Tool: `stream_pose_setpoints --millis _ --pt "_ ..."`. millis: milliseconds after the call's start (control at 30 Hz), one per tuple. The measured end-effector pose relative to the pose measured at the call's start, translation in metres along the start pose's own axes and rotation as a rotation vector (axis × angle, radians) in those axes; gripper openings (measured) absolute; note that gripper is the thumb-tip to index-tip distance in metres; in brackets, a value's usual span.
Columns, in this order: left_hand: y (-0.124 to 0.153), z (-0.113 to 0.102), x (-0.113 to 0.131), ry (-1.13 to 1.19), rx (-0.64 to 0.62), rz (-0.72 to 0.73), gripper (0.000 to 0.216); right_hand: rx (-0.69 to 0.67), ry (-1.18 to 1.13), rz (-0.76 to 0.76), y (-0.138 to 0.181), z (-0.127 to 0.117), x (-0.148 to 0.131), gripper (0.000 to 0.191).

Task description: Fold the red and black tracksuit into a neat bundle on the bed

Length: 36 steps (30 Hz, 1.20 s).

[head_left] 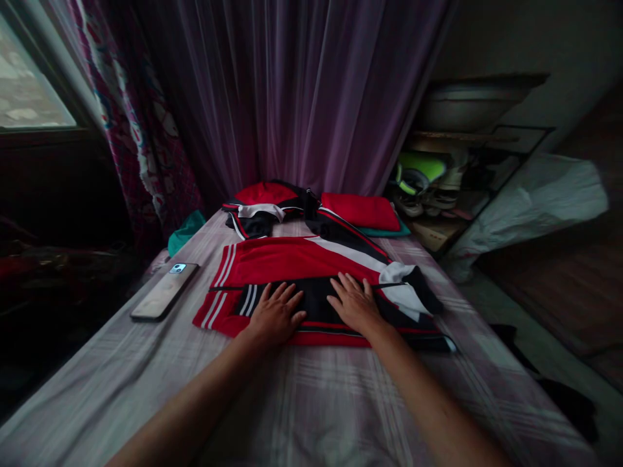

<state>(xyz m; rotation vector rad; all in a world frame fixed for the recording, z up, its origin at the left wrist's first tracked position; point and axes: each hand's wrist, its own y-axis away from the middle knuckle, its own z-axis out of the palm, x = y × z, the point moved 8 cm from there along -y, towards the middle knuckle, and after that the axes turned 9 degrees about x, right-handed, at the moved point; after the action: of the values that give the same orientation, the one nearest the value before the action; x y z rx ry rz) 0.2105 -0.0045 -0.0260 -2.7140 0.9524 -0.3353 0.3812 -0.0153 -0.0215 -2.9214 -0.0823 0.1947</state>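
A red, black and white sports jacket [292, 259] lies folded flat on the checked bed sheet [316, 402]. My left hand [275, 314] rests palm down on its black lower panel, fingers spread and flat. My right hand [354, 301] lies beside it on the same panel, also flat with fingers stretched out. Neither hand holds anything. The two hands are a little apart, near the garment's middle.
A phone [164, 292] lies face down left of the jacket. More red and black clothes [265, 204] and a red folded piece [363, 211] sit at the far end. A purple curtain [302, 91] hangs behind. Shelves with shoes [428, 185] stand at right.
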Motion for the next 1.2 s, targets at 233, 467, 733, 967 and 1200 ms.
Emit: stream_pose_setpoints --millis 233,467,733,967,1200 --pt "0.004 0.000 -0.010 -0.040 -0.014 0.011 0.057 -0.056 -0.117 -0.123 0.023 0.006 -0.050 0.057" --pt "0.027 -0.017 -0.049 -0.079 0.060 -0.026 0.056 -0.045 0.051 0.059 0.054 0.000 0.046 0.057" --pt "0.050 -0.032 -0.082 -0.115 0.074 -0.117 0.061 0.127 0.078 0.028 0.077 -0.001 0.095 0.053" --pt "0.070 -0.036 -0.108 -0.056 0.120 -0.040 0.059 0.319 -0.072 -0.036 0.081 -0.002 0.105 0.045" --pt "0.084 -0.040 -0.111 -0.025 0.047 0.011 0.075 0.145 -0.217 -0.053 0.101 0.000 0.120 0.052"
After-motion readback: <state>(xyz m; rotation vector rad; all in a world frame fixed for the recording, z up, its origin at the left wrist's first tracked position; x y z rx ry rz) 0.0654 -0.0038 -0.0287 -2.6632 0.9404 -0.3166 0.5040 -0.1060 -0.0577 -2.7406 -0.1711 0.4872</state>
